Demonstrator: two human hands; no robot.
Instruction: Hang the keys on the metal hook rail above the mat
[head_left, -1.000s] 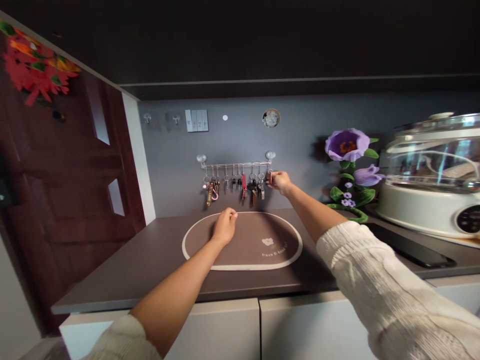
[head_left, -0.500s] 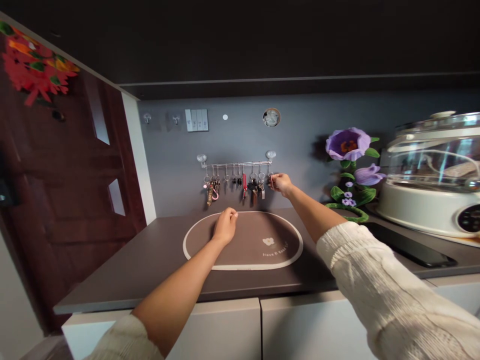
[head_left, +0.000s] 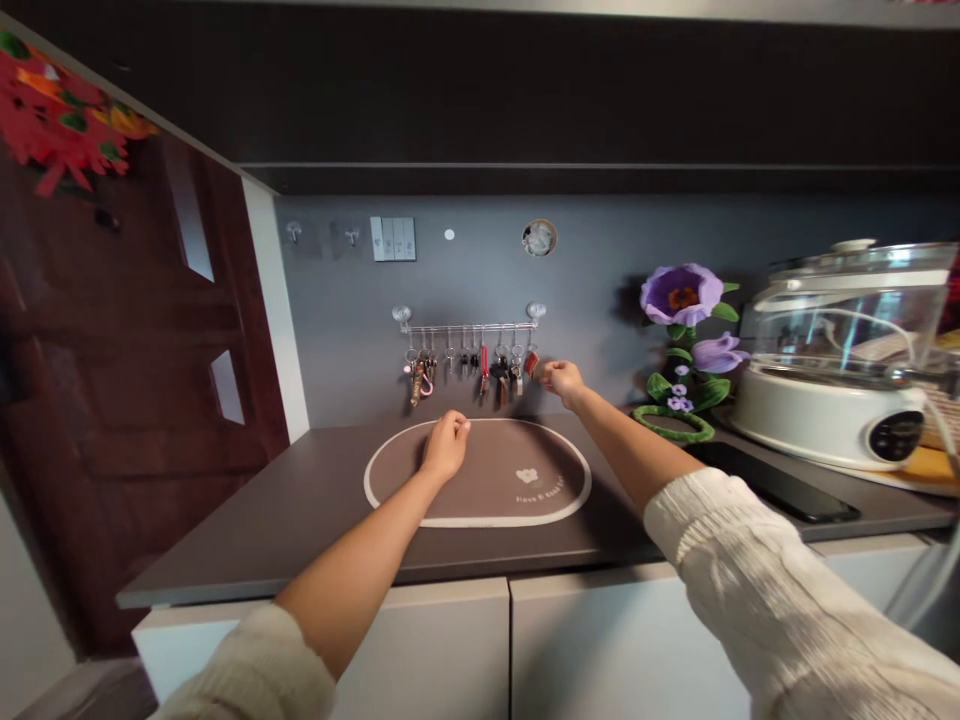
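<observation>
A clear hook rail (head_left: 469, 328) with several hanging key rings is fixed to the grey wall. At its right end a small red-brown key fob (head_left: 532, 363) hangs tilted. Just right of that fob is my right hand (head_left: 564, 383), its fingers curled together, with a narrow gap to the fob and nothing visible in them. Over the left half of a brown oval mat (head_left: 491, 500), my left hand (head_left: 448, 445) is closed in a loose fist; its palm side is hidden. A red key holder (head_left: 484, 362) and a bunch with a gold-brown charm (head_left: 416, 385) hang farther left.
Purple felt flowers (head_left: 681, 295), a black phone (head_left: 780, 483) and a white appliance with a clear top (head_left: 825, 405) stand or lie on the right of the counter. A dark cabinet (head_left: 480, 90) overhangs the wall. A reddish-brown door (head_left: 127, 380) is at left.
My right hand has come away from the fob at the rail's right end and moved slightly right and down. The fob now hangs tilted. My left hand stays over the mat. The view has shifted slightly.
</observation>
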